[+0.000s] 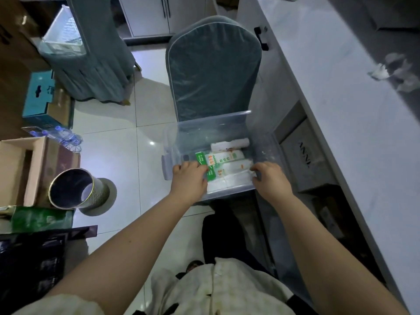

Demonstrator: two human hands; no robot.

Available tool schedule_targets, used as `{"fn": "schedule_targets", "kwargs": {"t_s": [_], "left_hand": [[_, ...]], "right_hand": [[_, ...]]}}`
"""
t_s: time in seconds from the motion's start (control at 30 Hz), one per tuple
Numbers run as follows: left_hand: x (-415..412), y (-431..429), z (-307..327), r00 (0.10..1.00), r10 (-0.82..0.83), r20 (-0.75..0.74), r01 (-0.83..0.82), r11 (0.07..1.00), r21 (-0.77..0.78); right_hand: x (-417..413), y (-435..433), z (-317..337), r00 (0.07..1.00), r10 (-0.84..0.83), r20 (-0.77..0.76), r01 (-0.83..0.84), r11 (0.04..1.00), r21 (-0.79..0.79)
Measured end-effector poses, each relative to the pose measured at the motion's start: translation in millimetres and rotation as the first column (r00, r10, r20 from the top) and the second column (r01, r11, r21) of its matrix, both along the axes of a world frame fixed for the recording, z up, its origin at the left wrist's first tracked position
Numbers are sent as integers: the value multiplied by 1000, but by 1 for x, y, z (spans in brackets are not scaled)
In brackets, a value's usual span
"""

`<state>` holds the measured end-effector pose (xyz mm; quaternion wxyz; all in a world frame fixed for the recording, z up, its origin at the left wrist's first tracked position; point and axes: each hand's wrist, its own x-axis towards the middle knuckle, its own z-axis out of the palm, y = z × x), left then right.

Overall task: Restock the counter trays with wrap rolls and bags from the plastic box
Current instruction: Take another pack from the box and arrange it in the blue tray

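A clear plastic box (pixel 213 123) stands on the seat of a grey-blue covered chair (pixel 213 71). Inside it lie several white wrap rolls (pixel 229 144) and green-labelled bag packs (pixel 201 158). My left hand (pixel 188 178) reaches over the near rim, its fingers curled on the left end of a green-labelled pack. My right hand (pixel 270 178) grips the right end of the white packs (pixel 229 181) at the box's near side. The fingertips of both hands are partly hidden by the packs. No counter trays are in view.
A long white counter (pixel 354 123) runs along the right, with crumpled white paper (pixel 384 71) on it. A round metal bin (pixel 77 189), cardboard boxes (pixel 20 169) and a teal box (pixel 41 98) crowd the floor at left. White tiled floor (pixel 127 155) lies between them and the chair.
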<state>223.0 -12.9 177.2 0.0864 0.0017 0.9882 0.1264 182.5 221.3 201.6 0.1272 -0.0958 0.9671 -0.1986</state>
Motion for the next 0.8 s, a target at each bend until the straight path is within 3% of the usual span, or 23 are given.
{"fn": "schedule_targets", "kwargs": {"t_s": [0.23,0.43,0.63,0.8], "left_hand": [[-61,29,-54,978,-19,210,26,999,-30],[-106,58,-117,901,-156,404,196,979,-59],[-119,66,-201,722,-76,687,103,995,2],[-124,68,-266,667,-64,743,63,998,29]], "right_hand": [[-66,3,-58,961,167,222,-179,983,39],[-115,20,-134,892,218,396,-261,964,57],[-140,25,-212,798,170,579,-259,963,74],[-156,20,-266,743,177,645,-377,907,186]]}}
